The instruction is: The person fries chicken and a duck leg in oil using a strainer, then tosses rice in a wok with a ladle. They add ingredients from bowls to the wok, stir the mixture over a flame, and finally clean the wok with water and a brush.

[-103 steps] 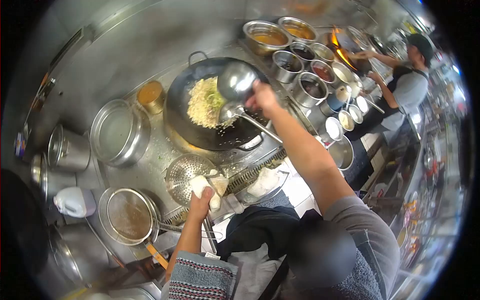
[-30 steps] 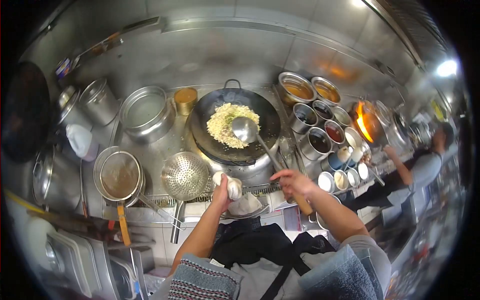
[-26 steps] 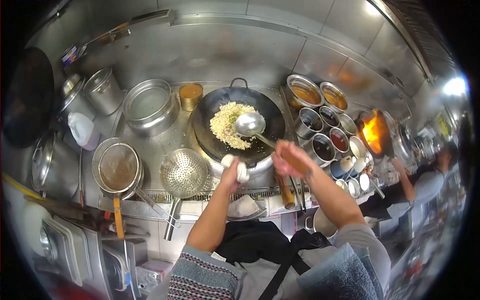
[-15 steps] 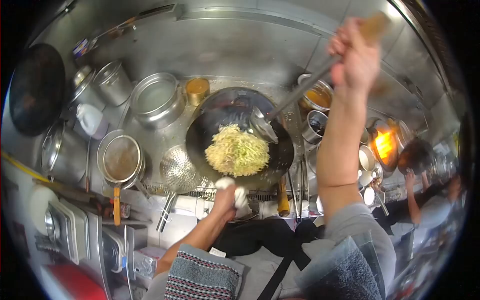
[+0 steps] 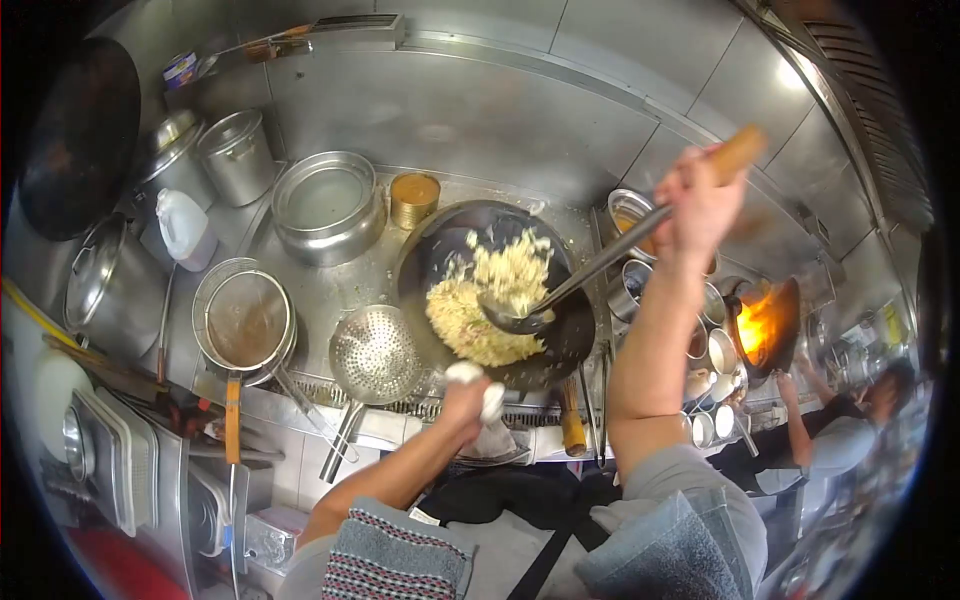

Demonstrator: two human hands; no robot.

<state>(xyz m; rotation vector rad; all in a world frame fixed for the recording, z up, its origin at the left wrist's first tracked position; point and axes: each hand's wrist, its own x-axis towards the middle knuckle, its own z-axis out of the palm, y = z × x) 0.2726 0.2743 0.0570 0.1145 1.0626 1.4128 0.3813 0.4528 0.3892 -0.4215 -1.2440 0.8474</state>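
My right hand (image 5: 697, 208) is wrapped round a long ladle (image 5: 597, 264) with a wooden grip. The ladle's bowl sits low in a black wok (image 5: 572, 335), among pale yellow fried rice (image 5: 465, 318) with green bits. Some of the rice lies in or just beyond the bowl, toward the wok's far side. At the wok's near edge my left hand (image 5: 462, 410) is closed on a folded white cloth (image 5: 490, 402). The cloth meets the wok there; what part of the wok it covers is hidden.
A perforated skimmer (image 5: 376, 352) and a fine strainer (image 5: 240, 318) lie to the left. Behind them stand a large steel pot (image 5: 335, 245) and an open can (image 5: 413, 205). Flames (image 5: 758, 325) rise at the right, near another person (image 5: 835, 440).
My right hand and the ladle have come down, the bowl moving nearer into the rice. The rice has shifted from a compact heap to a looser spread. The camera view has tilted.
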